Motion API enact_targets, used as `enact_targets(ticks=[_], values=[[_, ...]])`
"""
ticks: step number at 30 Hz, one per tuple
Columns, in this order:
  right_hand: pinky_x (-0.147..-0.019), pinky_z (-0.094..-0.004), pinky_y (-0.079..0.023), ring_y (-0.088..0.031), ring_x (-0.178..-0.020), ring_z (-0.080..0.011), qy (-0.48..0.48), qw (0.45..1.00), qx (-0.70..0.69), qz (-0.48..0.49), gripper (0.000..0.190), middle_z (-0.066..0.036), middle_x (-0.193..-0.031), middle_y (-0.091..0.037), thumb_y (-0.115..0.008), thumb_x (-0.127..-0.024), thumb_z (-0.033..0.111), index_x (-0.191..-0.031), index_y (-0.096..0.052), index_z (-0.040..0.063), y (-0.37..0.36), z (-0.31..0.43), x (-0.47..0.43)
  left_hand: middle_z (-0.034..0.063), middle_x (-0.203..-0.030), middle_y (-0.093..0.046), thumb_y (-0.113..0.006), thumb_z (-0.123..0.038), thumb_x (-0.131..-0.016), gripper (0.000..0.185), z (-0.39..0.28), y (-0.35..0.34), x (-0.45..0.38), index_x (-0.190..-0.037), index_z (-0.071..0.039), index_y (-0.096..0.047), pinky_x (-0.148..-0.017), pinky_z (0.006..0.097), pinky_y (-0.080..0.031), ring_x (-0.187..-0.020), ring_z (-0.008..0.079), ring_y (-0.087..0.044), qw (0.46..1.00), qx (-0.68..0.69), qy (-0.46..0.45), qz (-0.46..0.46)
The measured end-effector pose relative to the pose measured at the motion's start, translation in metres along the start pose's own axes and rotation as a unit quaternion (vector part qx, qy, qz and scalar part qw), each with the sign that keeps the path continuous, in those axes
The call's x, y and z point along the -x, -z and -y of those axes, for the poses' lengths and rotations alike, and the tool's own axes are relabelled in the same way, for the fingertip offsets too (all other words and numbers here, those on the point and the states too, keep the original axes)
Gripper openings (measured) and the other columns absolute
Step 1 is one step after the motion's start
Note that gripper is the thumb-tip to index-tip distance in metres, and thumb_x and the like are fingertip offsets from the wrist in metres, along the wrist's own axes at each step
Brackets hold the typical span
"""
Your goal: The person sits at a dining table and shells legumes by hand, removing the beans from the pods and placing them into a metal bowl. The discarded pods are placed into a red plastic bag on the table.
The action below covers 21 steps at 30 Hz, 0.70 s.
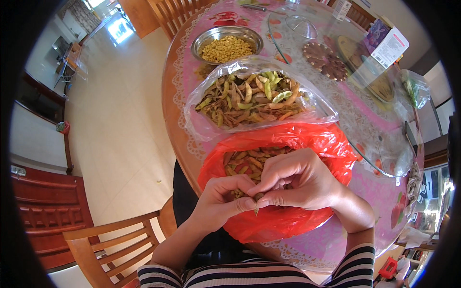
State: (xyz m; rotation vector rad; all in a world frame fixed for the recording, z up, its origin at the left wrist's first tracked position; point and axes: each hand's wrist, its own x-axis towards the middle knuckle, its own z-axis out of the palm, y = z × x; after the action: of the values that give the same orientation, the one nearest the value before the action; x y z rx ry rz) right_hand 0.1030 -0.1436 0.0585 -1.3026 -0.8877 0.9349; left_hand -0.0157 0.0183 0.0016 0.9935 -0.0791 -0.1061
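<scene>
My left hand (227, 203) and my right hand (299, 181) meet fingertip to fingertip over a red plastic bag (281, 226). Both pinch a small bean pod (258, 198) between thumbs and forefingers. Some loose beans (237, 193) show in the curl of my left fingers. Whole pods (252, 162) lie in the open red bag. Behind it, touching, a clear plastic bag (205, 126) holds brown and green pods (248, 97), some of which look split. Farther back a steel bowl (196, 45) contains shelled yellow beans (227, 49).
A glass turntable (360, 151) covers the table's right part, with a wire strainer (302, 27), a brown trivet (324, 61) and a white box (389, 46) on or near it. A wooden chair (111, 230) stands at lower left, another (176, 14) beyond the table.
</scene>
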Motion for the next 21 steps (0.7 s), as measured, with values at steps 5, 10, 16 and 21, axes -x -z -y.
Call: enact_targets(ticks=[5, 10, 16, 21], values=[[-0.053, -0.0199, -0.038, -0.055, -0.063, -0.0074, 0.032, 0.995, 0.088, -0.031, 0.013, -0.004, -0.071, -0.062, -0.074, -0.074, -0.002, -0.087, -0.070, 0.000, -0.0027, 0.0001, 0.0020, 0.0051, -0.089, -0.059, -0.064, -0.006, -0.086, 0.012, 0.0010, 0.0007, 0.0009, -0.093, 0.003, -0.061, -0.072, 0.0234, -0.046, -0.080, 0.0117, -0.057, 1.000, -0.001, 0.011, -0.011], [-0.053, -0.0253, -0.039, -0.052, -0.060, -0.0113, 0.063, 0.987, 0.128, -0.076, 0.007, -0.005, -0.068, -0.059, -0.071, -0.075, 0.000, -0.080, -0.068, 0.001, -0.0062, -0.0010, 0.0018, 0.0035, -0.088, -0.060, -0.067, -0.003, -0.083, 0.012, 0.0001, -0.0008, 0.0004, -0.093, 0.002, -0.061, -0.071, 0.0224, -0.045, -0.078, 0.0097, -0.056, 0.986, -0.149, -0.056, -0.058], [-0.057, -0.0246, -0.043, -0.057, -0.063, -0.0126, 0.042, 0.982, 0.169, -0.070, 0.020, -0.005, -0.072, -0.062, -0.072, -0.075, -0.002, -0.095, -0.070, 0.002, -0.0030, 0.0026, 0.0015, 0.0034, -0.085, -0.063, -0.071, 0.001, -0.078, 0.014, 0.0010, -0.0069, 0.0007, -0.090, 0.001, -0.063, -0.066, 0.0213, -0.043, -0.075, 0.0070, -0.056, 0.980, -0.156, -0.053, -0.115], [-0.058, -0.0245, -0.045, -0.060, -0.066, -0.0135, 0.087, 0.974, 0.194, -0.084, 0.019, -0.006, -0.074, -0.064, -0.071, -0.075, -0.004, -0.094, -0.070, 0.002, -0.0021, 0.0007, -0.0002, 0.0062, -0.086, -0.063, -0.071, 0.005, -0.076, 0.013, 0.0033, -0.0046, 0.0003, -0.086, 0.001, -0.063, -0.069, 0.0230, -0.045, -0.078, 0.0100, -0.058, 0.977, -0.151, -0.087, -0.124]])
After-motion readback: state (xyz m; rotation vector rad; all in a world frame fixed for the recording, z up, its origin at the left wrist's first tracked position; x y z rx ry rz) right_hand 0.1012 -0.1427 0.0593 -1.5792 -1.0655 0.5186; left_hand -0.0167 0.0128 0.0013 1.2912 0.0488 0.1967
